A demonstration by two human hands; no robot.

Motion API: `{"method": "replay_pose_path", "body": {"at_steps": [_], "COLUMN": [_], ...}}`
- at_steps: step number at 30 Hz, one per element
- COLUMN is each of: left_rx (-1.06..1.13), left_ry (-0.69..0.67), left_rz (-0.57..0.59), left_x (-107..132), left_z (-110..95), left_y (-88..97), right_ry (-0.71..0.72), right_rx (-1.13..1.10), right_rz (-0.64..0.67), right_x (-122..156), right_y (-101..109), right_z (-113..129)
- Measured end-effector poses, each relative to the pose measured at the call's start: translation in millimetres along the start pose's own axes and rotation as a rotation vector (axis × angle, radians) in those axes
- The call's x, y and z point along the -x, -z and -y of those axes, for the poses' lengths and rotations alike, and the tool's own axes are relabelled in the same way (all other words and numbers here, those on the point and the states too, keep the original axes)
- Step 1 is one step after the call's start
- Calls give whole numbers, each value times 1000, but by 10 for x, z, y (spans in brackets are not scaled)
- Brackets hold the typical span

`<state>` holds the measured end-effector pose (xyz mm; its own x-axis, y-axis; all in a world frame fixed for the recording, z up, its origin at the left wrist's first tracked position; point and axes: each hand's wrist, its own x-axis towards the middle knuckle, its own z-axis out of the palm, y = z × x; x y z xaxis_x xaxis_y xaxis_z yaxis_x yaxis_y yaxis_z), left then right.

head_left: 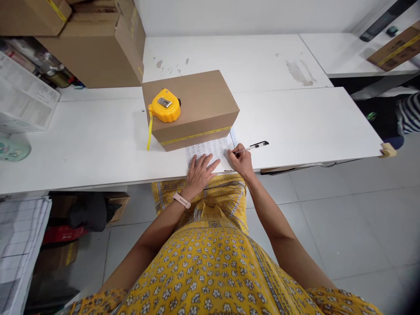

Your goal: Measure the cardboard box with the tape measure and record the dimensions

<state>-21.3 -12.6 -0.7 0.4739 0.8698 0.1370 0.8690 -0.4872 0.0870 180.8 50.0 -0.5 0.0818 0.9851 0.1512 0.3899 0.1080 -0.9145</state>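
My right hand (242, 162) grips a pen (256, 146) with a clear barrel and black clip, its tip end down by the right side of a printed sheet (215, 148). Flat on the lower part of that sheet lies my left hand (200, 171), fingers spread. Rows of small print cover the paper, and its upper part is hidden by a closed cardboard box (197, 103) with yellow tape along the front. On top of the box, at the left, rests a yellow tape measure (166, 107), its yellow wrist strap hanging over the box's edge.
Larger cardboard boxes (98, 48) are stacked at the back left, near a white printed carton (24, 87) and a pale green container (15, 148). Another taped box (398, 46) and a dark cylinder (387, 21) stand far right. The white table's (295, 127) front edge runs before me.
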Motion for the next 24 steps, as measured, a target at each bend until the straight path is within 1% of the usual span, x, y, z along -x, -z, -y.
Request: {"method": "replay_pose_path", "body": {"at_steps": [24], "left_rx": [23], "left_ry": [7], "left_rz": [10], "left_x": [-9], "left_z": [-4], "left_y": [0], "right_ry": [-3], "right_rx": [10], "right_rz": [7], "right_x": [2], "right_y": [13], "right_z": [5]}}
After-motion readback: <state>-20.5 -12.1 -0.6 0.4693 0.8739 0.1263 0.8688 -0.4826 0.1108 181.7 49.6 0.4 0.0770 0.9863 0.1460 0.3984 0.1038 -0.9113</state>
